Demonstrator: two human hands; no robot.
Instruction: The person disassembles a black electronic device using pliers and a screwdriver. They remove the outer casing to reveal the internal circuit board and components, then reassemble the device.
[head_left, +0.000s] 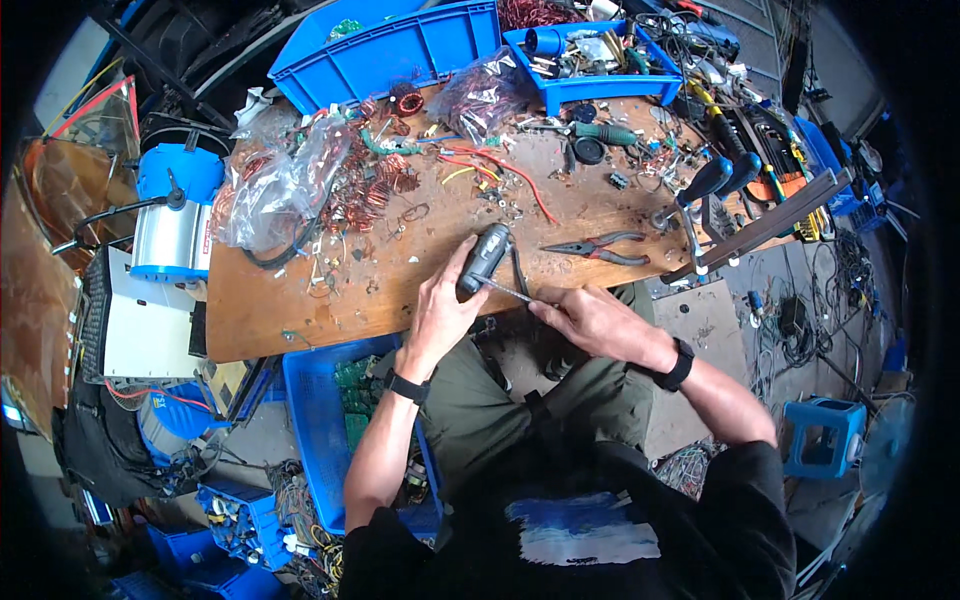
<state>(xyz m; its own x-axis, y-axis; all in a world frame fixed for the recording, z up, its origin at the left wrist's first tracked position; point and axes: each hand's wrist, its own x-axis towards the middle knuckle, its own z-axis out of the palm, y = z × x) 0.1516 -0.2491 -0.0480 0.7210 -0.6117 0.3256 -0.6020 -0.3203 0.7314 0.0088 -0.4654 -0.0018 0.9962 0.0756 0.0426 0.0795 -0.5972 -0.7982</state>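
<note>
At the table's near edge my left hand point(447, 308) is closed around a dark, rounded device casing point(487, 252), tilted with its lower end toward me. My right hand point(590, 318) grips a screwdriver point(510, 291), whose thin metal shaft points left and meets the lower end of the casing. The handle is hidden in my fingers. A narrow black strip point(518, 270) stands beside the casing; whether it is attached I cannot tell. Long-nose pliers point(600, 248) with dark red and black handles lie on the table, just beyond my right hand.
Copper wire coils point(365, 190) and clear plastic bags point(285, 195) cover the wooden table's point(400, 275) left side. Blue bins point(390, 55) line the back. A metal bar point(770, 220) and upright blue-handled tools point(705, 180) occupy the right. Below, a blue crate point(315, 420) holds green circuit boards.
</note>
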